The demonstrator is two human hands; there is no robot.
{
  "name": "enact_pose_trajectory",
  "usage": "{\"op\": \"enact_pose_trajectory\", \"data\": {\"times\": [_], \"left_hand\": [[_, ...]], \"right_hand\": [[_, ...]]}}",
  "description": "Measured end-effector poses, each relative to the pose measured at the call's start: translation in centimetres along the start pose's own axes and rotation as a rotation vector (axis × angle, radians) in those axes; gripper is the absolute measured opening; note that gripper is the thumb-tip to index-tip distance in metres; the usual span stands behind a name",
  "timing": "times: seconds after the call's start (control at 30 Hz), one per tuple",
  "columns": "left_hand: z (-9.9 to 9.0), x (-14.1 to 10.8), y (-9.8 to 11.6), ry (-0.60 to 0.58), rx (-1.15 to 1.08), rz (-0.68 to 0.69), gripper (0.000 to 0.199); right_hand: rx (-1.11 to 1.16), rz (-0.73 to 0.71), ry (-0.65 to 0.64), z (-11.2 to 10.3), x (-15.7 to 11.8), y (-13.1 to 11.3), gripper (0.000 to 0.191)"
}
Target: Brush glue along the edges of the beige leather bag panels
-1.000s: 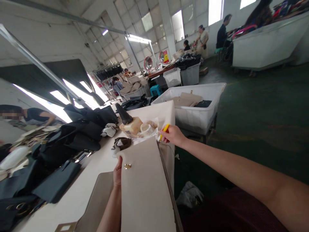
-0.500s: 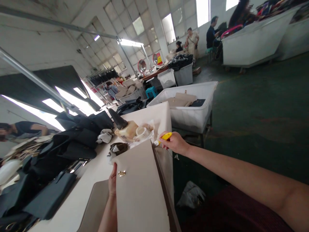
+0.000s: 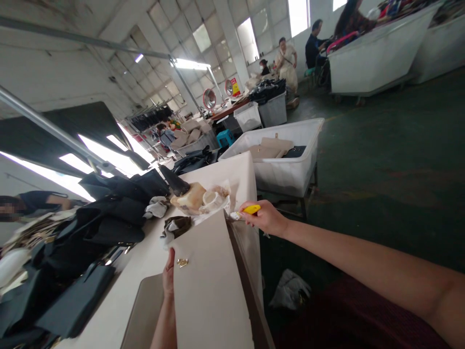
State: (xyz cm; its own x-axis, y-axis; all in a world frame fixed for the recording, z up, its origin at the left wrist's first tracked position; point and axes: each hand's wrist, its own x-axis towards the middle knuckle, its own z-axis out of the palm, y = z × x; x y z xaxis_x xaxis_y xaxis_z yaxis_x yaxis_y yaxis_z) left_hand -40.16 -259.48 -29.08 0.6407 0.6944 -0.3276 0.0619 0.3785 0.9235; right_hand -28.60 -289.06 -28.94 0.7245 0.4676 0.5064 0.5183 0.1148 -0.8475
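Head view: the beige panel (image 3: pixel 209 286), a leather bag flap with a gold clasp (image 3: pixel 182 262), is held tilted over the table's edge, its far corner just beside a sheet of paper (image 3: pixel 221 208). The left hand (image 3: pixel 168 276) grips the panel's near side, its fingers pressed against the edge. The right hand (image 3: pixel 265 217) sits at the far corner, its fingers closed in a pinch around a yellow tool (image 3: pixel 251 209) whose pale tip touches or nearly touches the panel; the contact is too small to tell. Since the last frame, the tool has swung from a slant to almost level, while the panel and left hand hold much the same pose.

On the paper lie a tan lump (image 3: pixel 191 198) and a small white roll (image 3: pixel 209 198), with a black cone (image 3: pixel 174 182) beside them. A brown rag (image 3: pixel 175 228) and a white rag (image 3: pixel 156 208) lie nearby on the table (image 3: pixel 123 286), and black bags (image 3: pixel 109 228) are stacked further along. Past the table's end stands a white bin (image 3: pixel 279 169) holding beige bags (image 3: pixel 271 147).
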Motion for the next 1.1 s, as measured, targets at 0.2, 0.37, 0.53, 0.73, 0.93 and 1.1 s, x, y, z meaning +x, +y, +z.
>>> {"op": "enact_pose_trajectory", "data": {"times": [0.2, 0.37, 0.53, 0.73, 0.93, 1.1], "left_hand": [[-0.9, 1.4, -0.5, 0.058, 0.103, 0.122, 0.068], [-2.2, 3.5, -1.3, 0.041, 0.216, 0.275, 0.07], [-2.1, 3.5, -1.7, 0.01, 0.219, 0.332, 0.065], [-2.0, 3.0, -1.1, 0.034, 0.321, 0.338, 0.064], [-1.5, 2.5, -1.0, 0.087, 0.281, 0.261, 0.069], [-2.1, 3.1, -1.0, 0.066, 0.239, 0.229, 0.074]], "right_hand": [[0.127, 0.076, 0.082, -0.7, 0.4, -0.5, 0.02], [0.219, 0.257, 0.124, 0.7, 1.6, 0.5, 0.014], [0.182, 0.351, 0.136, 1.1, 2.2, 0.7, 0.012], [0.201, 0.383, 0.197, 0.5, 2.8, 0.1, 0.012], [0.153, 0.466, 0.182, 0.8, 3.2, 0.2, 0.011], [0.148, 0.48, 0.216, 0.5, 3.4, -0.2, 0.013]]}}
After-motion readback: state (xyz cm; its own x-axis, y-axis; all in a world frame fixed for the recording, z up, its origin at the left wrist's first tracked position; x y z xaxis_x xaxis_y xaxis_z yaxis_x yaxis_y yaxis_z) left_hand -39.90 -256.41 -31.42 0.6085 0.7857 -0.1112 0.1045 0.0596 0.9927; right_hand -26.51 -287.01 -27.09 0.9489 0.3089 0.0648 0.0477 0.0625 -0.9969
